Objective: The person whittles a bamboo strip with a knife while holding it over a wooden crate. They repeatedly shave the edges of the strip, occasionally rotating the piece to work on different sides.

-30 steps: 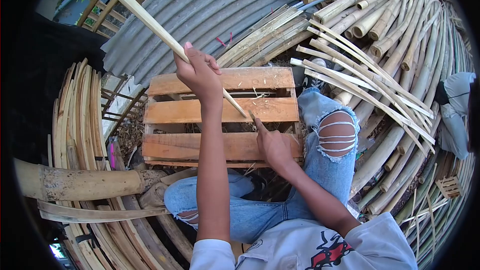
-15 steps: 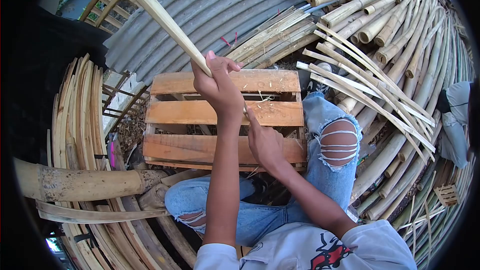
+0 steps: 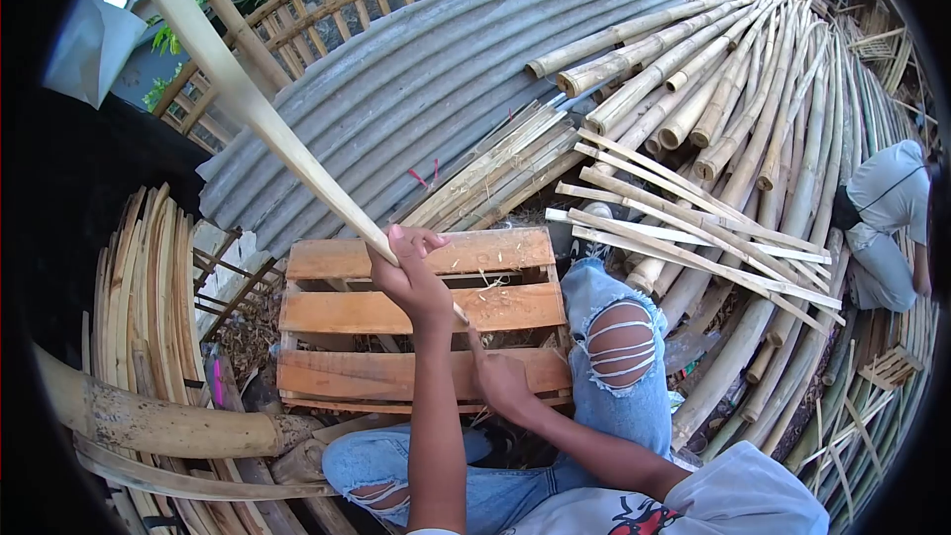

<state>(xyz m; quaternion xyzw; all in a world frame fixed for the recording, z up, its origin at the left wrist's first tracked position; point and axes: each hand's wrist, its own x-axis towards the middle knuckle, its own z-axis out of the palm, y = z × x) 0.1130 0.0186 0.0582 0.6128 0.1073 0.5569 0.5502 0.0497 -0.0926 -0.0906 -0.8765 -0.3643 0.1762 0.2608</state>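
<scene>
My left hand (image 3: 411, 282) is closed round a long bamboo strip (image 3: 297, 159), which slants from the upper left down past my wrist. Its lower end shows beside my forearm, above the wooden slats. Close to that end is my right hand (image 3: 503, 383), fingers curled and index finger stretched toward the strip. A small dark bit shows at that fingertip; what the hand grips is hidden. Beneath both hands stands a low slatted wooden crate (image 3: 327, 312), with pale shavings (image 3: 492, 283) on its slats.
Bamboo poles (image 3: 733, 119) and split strips (image 3: 693, 208) pile up at the right. Corrugated sheeting (image 3: 446, 59) stands behind the crate. At left lie stacked strips (image 3: 134, 297) and a thick bamboo pole (image 3: 178, 426). Another person (image 3: 882, 223) sits at the far right.
The view has tilted up, so hands and crate sit lower and more of the fence shows. Both hands keep their hold, the strip still slanting up and left.
</scene>
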